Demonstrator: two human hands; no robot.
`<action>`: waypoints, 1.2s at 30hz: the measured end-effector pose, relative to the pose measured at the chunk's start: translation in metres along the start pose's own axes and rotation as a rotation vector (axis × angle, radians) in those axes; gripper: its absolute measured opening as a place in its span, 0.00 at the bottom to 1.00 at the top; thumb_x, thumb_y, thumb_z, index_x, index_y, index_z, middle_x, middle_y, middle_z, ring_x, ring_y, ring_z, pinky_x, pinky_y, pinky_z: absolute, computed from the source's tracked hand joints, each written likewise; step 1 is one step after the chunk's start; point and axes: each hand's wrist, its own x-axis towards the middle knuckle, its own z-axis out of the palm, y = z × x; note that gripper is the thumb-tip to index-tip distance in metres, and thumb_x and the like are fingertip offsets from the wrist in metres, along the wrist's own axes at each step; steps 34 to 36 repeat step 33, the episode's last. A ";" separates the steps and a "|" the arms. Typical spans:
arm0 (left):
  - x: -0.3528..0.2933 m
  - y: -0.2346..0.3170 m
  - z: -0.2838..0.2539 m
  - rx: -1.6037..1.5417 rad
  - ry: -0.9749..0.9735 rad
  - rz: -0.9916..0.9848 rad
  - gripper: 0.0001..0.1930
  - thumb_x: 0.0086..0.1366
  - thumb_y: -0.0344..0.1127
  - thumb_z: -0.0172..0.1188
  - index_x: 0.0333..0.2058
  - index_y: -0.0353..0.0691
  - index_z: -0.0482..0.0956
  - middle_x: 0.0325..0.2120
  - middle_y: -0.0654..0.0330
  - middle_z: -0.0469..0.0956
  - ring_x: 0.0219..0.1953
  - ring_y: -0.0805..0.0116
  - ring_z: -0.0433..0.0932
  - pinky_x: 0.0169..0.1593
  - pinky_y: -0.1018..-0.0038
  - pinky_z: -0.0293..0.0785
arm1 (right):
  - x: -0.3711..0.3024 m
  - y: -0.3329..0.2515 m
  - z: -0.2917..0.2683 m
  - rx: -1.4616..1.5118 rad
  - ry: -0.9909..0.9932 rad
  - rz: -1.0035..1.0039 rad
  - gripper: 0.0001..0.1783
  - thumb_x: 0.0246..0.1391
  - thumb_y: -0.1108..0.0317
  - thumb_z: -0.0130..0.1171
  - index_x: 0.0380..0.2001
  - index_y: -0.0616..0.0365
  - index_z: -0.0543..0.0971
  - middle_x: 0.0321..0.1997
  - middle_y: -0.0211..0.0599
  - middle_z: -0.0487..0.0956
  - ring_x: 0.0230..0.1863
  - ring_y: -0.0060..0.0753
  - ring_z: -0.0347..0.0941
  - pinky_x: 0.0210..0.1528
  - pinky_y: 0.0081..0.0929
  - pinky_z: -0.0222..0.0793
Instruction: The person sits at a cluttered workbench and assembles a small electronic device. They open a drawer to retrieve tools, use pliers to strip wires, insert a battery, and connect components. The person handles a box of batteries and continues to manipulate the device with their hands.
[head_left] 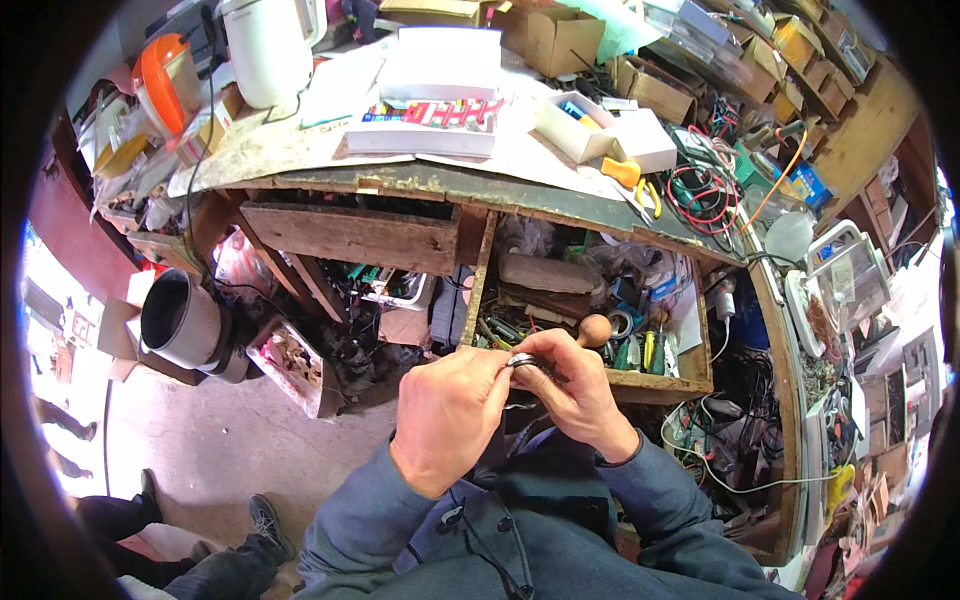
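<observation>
Both hands meet in front of my chest, above the front edge of an open wooden drawer point(660, 384). Between their fingertips is a small round dark thing with a shiny metal rim point(521, 360); its kind is mostly hidden by the fingers. My left hand point(447, 415) is closed, thumb and forefinger pinching at the left side of it. My right hand point(572, 388) curls round it from the right, also closed. Just beyond the right hand, a round wooden knob-like handle point(594, 330) sticks up from the drawer, beside green and yellow tool handles point(649, 350).
On the bench point(330, 165) stand a white box of small packets point(425, 140), a small open carton point(575, 130), orange-handled pliers point(622, 173), red and green cables point(700, 190) and a white kettle point(268, 55). A black pot point(182, 318) stands lower left; another person's legs point(230, 570) show nearby.
</observation>
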 end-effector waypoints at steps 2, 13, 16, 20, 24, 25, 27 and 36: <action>-0.001 0.000 0.001 -0.015 0.016 0.017 0.07 0.60 0.25 0.66 0.38 0.33 0.84 0.33 0.49 0.85 0.35 0.51 0.85 0.38 0.65 0.81 | -0.001 -0.001 -0.001 -0.056 0.008 -0.030 0.12 0.65 0.76 0.60 0.50 0.66 0.74 0.40 0.35 0.82 0.41 0.20 0.79 0.44 0.20 0.76; 0.002 -0.004 0.004 -0.044 -0.044 -0.006 0.07 0.60 0.26 0.66 0.37 0.33 0.84 0.33 0.48 0.85 0.35 0.50 0.86 0.38 0.64 0.81 | -0.002 -0.001 0.002 -0.080 0.030 -0.015 0.10 0.65 0.73 0.59 0.48 0.63 0.76 0.37 0.41 0.83 0.35 0.32 0.82 0.39 0.27 0.75; 0.003 -0.007 0.007 -0.052 -0.053 -0.029 0.07 0.59 0.27 0.67 0.36 0.34 0.84 0.31 0.48 0.85 0.34 0.51 0.86 0.36 0.64 0.80 | -0.003 0.003 0.004 -0.033 0.025 0.040 0.09 0.66 0.72 0.58 0.48 0.62 0.77 0.34 0.38 0.83 0.34 0.27 0.82 0.39 0.24 0.75; 0.004 -0.014 0.011 -0.079 -0.085 -0.034 0.08 0.58 0.28 0.68 0.37 0.33 0.84 0.31 0.49 0.85 0.33 0.52 0.86 0.36 0.66 0.80 | -0.003 0.004 0.004 0.037 0.021 0.052 0.09 0.65 0.73 0.59 0.46 0.62 0.78 0.32 0.36 0.83 0.34 0.23 0.81 0.38 0.22 0.75; 0.004 -0.015 0.011 -0.146 -0.124 -0.075 0.08 0.57 0.27 0.68 0.37 0.32 0.83 0.31 0.48 0.85 0.34 0.55 0.87 0.37 0.69 0.80 | -0.006 0.008 0.006 0.028 0.074 -0.001 0.07 0.63 0.75 0.61 0.44 0.63 0.80 0.32 0.35 0.82 0.32 0.23 0.80 0.36 0.22 0.75; 0.004 -0.015 0.012 -0.144 -0.129 -0.069 0.09 0.58 0.27 0.67 0.38 0.32 0.84 0.32 0.49 0.85 0.34 0.57 0.87 0.38 0.70 0.80 | -0.007 0.010 0.006 0.021 0.098 -0.009 0.07 0.63 0.75 0.61 0.44 0.63 0.80 0.31 0.35 0.82 0.32 0.23 0.80 0.36 0.22 0.75; 0.009 -0.015 0.015 -0.141 -0.142 -0.045 0.09 0.60 0.27 0.67 0.40 0.31 0.84 0.33 0.49 0.86 0.36 0.62 0.87 0.40 0.72 0.81 | -0.008 0.009 0.006 0.004 0.159 -0.012 0.08 0.62 0.77 0.61 0.44 0.63 0.80 0.31 0.35 0.82 0.31 0.23 0.80 0.35 0.21 0.75; 0.008 -0.045 0.005 -1.180 -0.266 -0.517 0.23 0.71 0.39 0.61 0.60 0.33 0.74 0.47 0.49 0.84 0.45 0.59 0.85 0.54 0.67 0.80 | -0.010 0.010 0.003 0.105 0.256 -0.051 0.09 0.64 0.79 0.58 0.46 0.62 0.80 0.34 0.35 0.82 0.34 0.23 0.80 0.39 0.20 0.76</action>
